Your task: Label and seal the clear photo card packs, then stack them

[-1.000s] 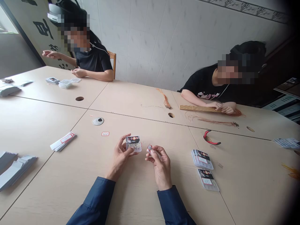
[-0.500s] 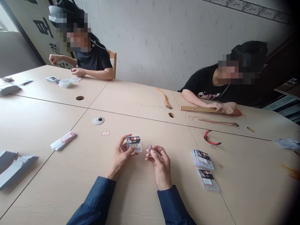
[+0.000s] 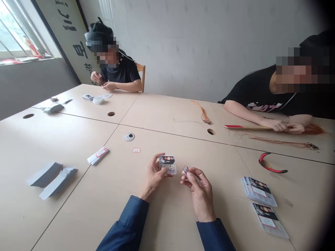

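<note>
My left hand (image 3: 152, 178) is closed around a small clear plastic box (image 3: 169, 160), thumb across its front. Inside the box show a black printed card and several small metal pieces, too small to name surely. My right hand (image 3: 201, 191) pinches a small red-edged label (image 3: 185, 169) between thumb and fingers, just right of the box and apart from it. A similar red-edged label (image 3: 136, 150) lies on the table beyond my left hand. To the right lie a stack of similar boxes (image 3: 258, 190) and, nearer me, another box (image 3: 269, 220), bearing white labels with red edges.
On the table (image 3: 86, 223) at left are folded grey-white papers (image 3: 59, 181) and a stack of label strips (image 3: 97, 155). Red-handled pliers (image 3: 272, 170) lie at right. Across the table sit two people, with orange cords (image 3: 205, 116) near the right one. Cable holes (image 3: 211, 131) pierce the tabletop.
The view has turned left, so everything appears farther right. My hands keep the box and label in nearly the same pose. The far-left person's raised hand has come down toward the other.
</note>
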Demonstrator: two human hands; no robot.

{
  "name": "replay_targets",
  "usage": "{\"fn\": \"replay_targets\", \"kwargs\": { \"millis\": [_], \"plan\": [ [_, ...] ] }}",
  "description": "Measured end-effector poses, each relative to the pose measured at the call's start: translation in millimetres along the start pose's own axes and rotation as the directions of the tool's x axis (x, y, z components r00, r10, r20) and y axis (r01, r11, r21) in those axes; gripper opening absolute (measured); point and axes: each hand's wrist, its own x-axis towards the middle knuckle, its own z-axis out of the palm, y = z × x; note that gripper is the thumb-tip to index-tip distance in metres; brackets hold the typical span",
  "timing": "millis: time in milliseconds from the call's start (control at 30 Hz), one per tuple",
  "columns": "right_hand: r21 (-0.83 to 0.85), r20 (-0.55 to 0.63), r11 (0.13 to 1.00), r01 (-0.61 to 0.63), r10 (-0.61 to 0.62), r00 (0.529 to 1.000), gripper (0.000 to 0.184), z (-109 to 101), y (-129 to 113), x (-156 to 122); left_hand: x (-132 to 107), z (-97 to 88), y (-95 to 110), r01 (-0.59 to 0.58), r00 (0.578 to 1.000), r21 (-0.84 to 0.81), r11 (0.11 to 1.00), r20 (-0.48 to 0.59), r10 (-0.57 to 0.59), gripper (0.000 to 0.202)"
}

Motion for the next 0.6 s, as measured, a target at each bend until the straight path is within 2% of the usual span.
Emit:
{"fn": "replay_targets", "kwargs": {
  "millis": [600],
  "plan": [
    [-0.004, -0.022, 1.000, -0.011, 0.011, 1.000, 0.039, -0.8, 2.4, 0.8, 1.0, -4.5, -8.2, -0.042, 0.998, 0.045, 0.998, 0.043, 0.040, 0.058]
  ]
}}
